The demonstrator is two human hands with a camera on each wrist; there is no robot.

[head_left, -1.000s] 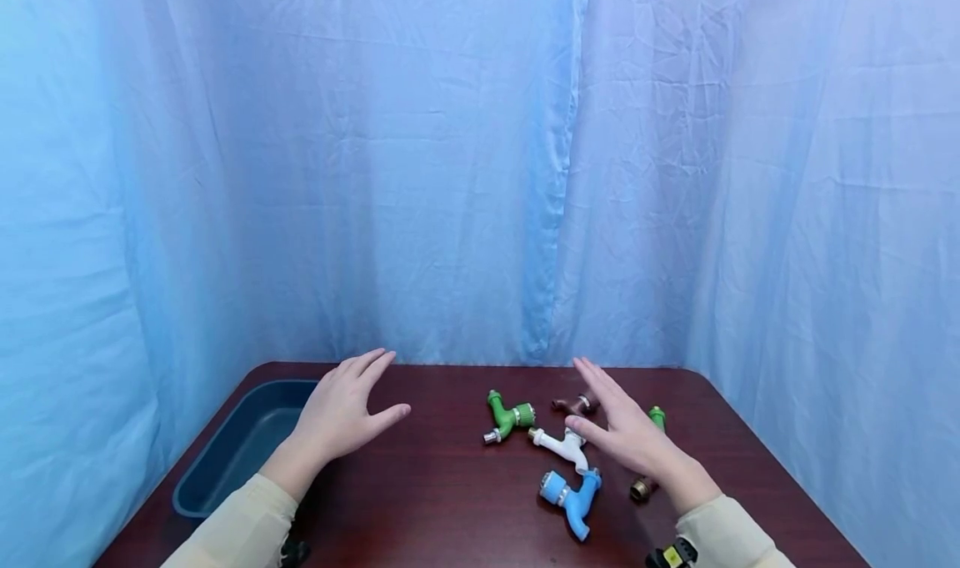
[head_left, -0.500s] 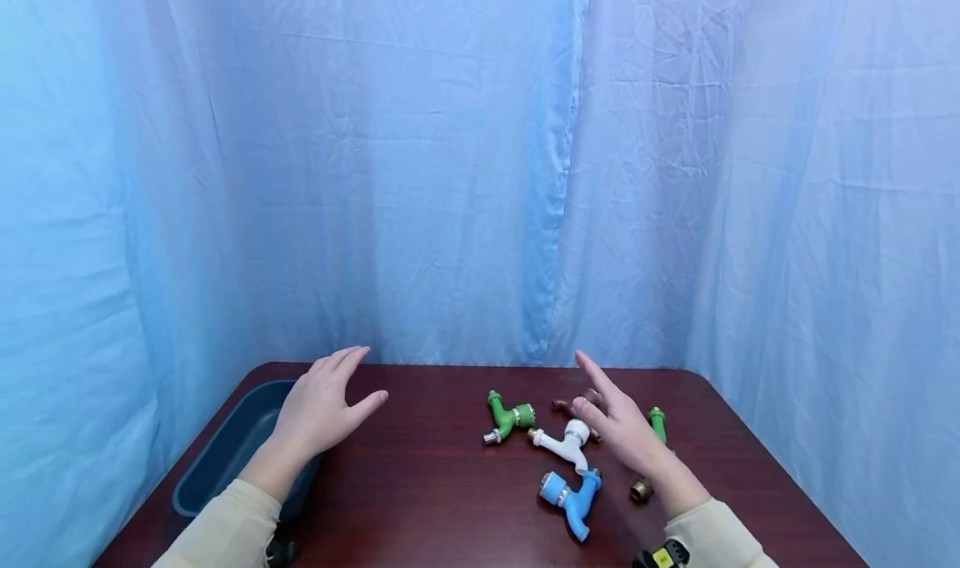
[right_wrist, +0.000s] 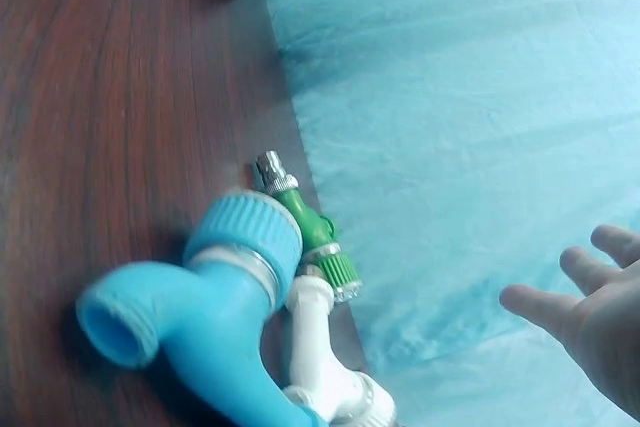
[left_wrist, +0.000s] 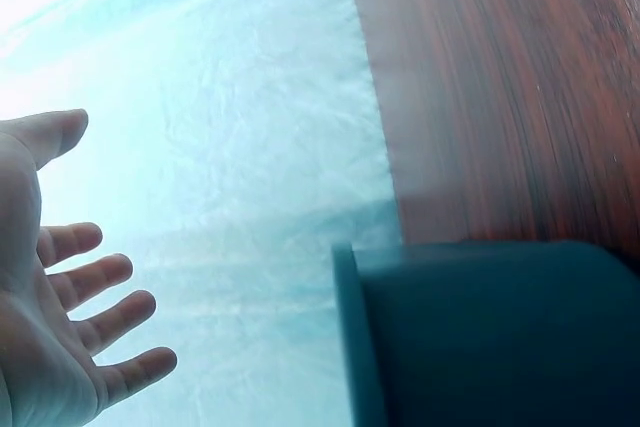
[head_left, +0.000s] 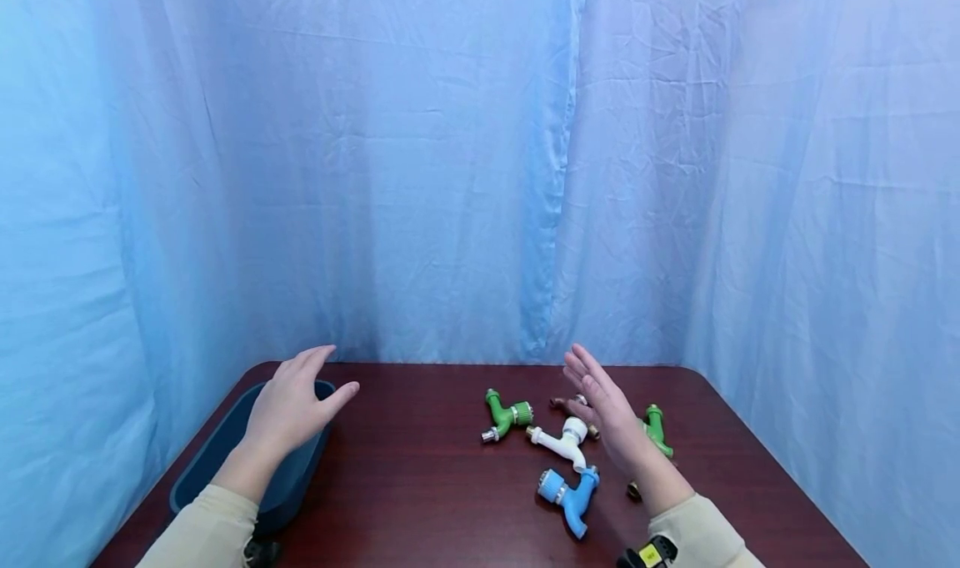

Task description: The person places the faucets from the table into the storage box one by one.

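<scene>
My left hand [head_left: 288,409] is held over the dark blue tray [head_left: 296,489] at the table's left, its fingers straight and holding nothing. On the other side, my right hand [head_left: 611,418] hovers with extended fingers above several taps. A white tap [head_left: 561,444] lies left of that hand, and a blue tap [head_left: 573,501] is nearer the front. Farther left lies a green tap [head_left: 506,415]. Partly behind the right hand are a second green tap [head_left: 657,431] and a brown tap [head_left: 558,403]. A brass tap end [head_left: 633,491] shows beneath the right wrist, the rest hidden.
The dark reddish-brown table [head_left: 420,501] has rounded far corners. Light blue curtains [head_left: 450,176] hang behind it and along both sides. In the right wrist view, the blue tap [right_wrist: 220,317] is closest, with the white tap [right_wrist: 325,357] beside it.
My left hand has moved left, farther over the tray. The right hand has shifted slightly left and turned, uncovering more of the right-hand green tap. The taps stay where they were.
</scene>
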